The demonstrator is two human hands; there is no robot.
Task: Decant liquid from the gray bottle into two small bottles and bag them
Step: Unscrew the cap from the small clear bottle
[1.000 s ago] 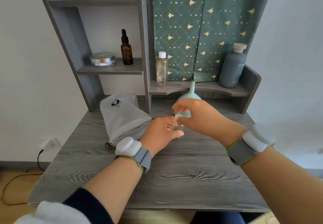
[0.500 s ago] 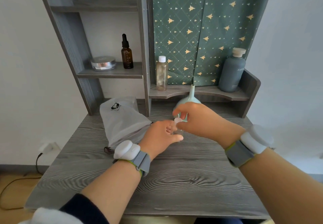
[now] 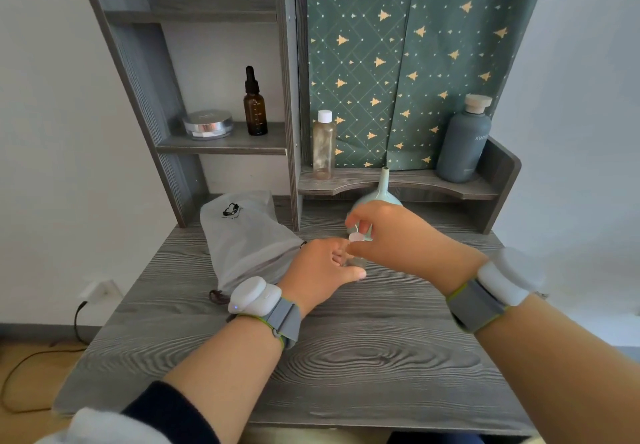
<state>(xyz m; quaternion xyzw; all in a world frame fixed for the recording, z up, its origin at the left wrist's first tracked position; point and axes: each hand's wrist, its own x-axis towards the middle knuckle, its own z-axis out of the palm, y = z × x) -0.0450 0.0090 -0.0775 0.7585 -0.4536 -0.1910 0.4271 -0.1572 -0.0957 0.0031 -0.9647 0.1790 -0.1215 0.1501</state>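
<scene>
Head view: left hand (image 3: 320,267) grip wraps the small bottle (image 3: 356,263) on the counter (image 3: 346,357), right hand (image 3: 391,235) pinching its white cap (image 3: 356,237); a slip could topple it.

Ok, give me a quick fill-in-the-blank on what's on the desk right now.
The gray bottle stands on the ____ end of the low shelf.
The left hand steadies a small bottle on the ____.
The right hand pinches its small ____ cap.
The gray bag lies ____ of the hands.

Missing: right; desk; white; left
</scene>
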